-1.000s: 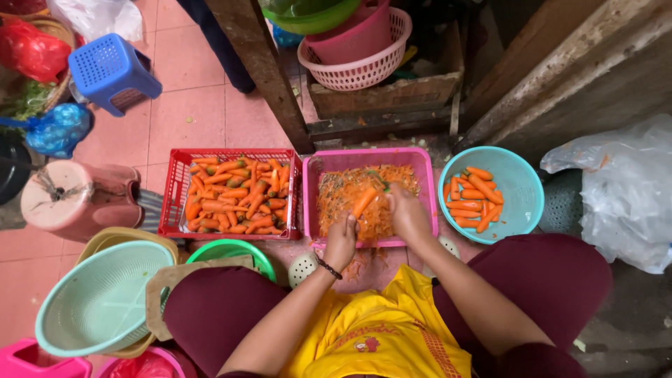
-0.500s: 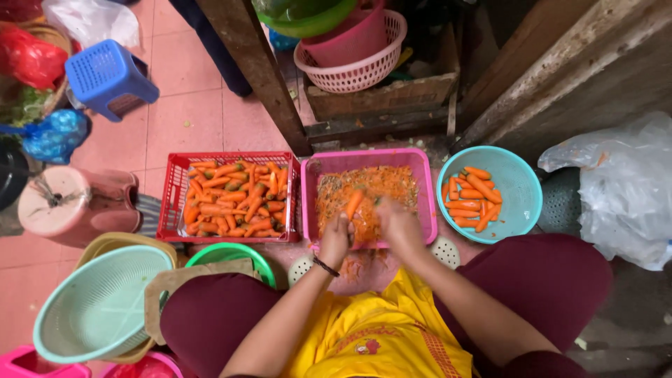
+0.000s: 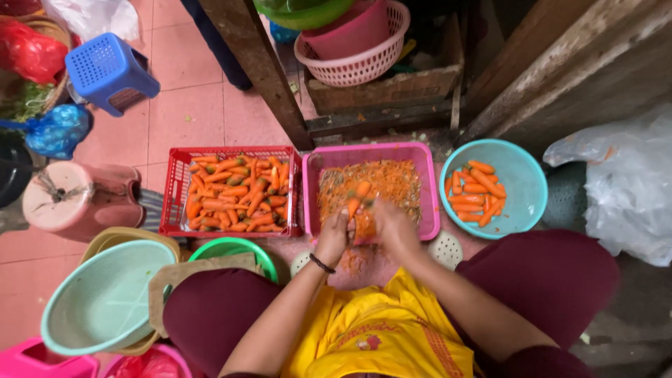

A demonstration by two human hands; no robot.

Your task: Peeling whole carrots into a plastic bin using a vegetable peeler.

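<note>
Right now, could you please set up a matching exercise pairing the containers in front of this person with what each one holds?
Things:
1. red plastic crate
2. pink rectangular tub
3. turquoise round bowl
4. pale green round basin

Contents:
A. a few carrots
B. orange peelings
C. nothing visible
D. many carrots, piled

Pairs: 1-D, 2-B, 3-A, 4-C

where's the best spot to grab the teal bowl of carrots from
Probably the bare near rim of the teal bowl, taken from above on the person's side. The carrots lie toward its left and middle, so that edge is free, and the right hand is nearest.
</note>
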